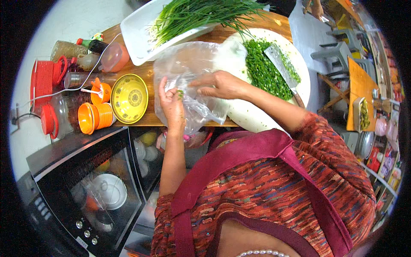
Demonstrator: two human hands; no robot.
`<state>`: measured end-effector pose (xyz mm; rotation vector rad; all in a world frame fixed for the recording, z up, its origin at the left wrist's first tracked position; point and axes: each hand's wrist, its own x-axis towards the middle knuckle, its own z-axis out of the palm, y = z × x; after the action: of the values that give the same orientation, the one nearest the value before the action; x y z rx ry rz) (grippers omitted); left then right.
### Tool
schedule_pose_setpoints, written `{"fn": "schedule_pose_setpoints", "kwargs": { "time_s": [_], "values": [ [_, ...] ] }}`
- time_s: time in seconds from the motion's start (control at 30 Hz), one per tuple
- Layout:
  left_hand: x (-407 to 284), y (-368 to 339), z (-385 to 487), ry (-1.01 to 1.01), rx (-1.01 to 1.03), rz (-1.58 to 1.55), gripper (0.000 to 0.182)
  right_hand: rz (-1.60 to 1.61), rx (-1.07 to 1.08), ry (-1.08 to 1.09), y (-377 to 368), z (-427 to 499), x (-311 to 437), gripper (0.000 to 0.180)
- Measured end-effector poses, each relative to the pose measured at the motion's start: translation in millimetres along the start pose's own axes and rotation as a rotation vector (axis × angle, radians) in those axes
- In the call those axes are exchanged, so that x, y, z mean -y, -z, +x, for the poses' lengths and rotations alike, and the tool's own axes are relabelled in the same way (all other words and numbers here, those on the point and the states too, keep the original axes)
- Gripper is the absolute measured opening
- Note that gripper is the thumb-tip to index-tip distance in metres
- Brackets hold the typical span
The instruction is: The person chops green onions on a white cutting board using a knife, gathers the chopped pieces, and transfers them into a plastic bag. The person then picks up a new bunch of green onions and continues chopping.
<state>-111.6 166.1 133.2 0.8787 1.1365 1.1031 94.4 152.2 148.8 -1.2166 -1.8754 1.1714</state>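
Note:
A clear plastic bag [205,110] lies crumpled and partly spread at the table's front edge. My left hand [173,104] holds its left side, with green bits stuck near the thumb. Over the middle of the bag, my right hand [221,85] reaches in from the right with fingers extended; whether they grip the film is unclear. To the right, chopped green onions [265,72] are heaped on a round white cutting board [303,96]. A cleaver [281,66] rests on the heap, its blade flecked with green and its handle towards me.
Whole green onions [192,19] fill a white tray [136,48] at the back. On the left stand a yellow bowl [130,99], stacked orange cups [96,117] and red-lidded jars [49,120]. A black glass-fronted cabinet [93,186] is below left. Another person's hand [317,12] shows far right.

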Motion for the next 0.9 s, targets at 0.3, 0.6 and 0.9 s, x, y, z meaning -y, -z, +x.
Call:
{"fn": "schedule_pose_setpoints", "kwargs": {
  "time_s": [0.3, 0.6, 0.9],
  "values": [
    [-29, 51, -19, -0.084, -0.103, 0.519, 0.041, -0.808, -0.119, -0.152, 9, 38, -78, 0.031],
    [-28, -55, -62, -0.385, 0.467, 0.762, 0.023, -0.340, -0.300, -0.391, 0, 19, -27, 0.033],
    [-63, -17, 55, 0.161, -0.021, 0.306, 0.060, -0.847, -0.101, -0.434, 19, -30, -68, 0.024]
  ]
}}
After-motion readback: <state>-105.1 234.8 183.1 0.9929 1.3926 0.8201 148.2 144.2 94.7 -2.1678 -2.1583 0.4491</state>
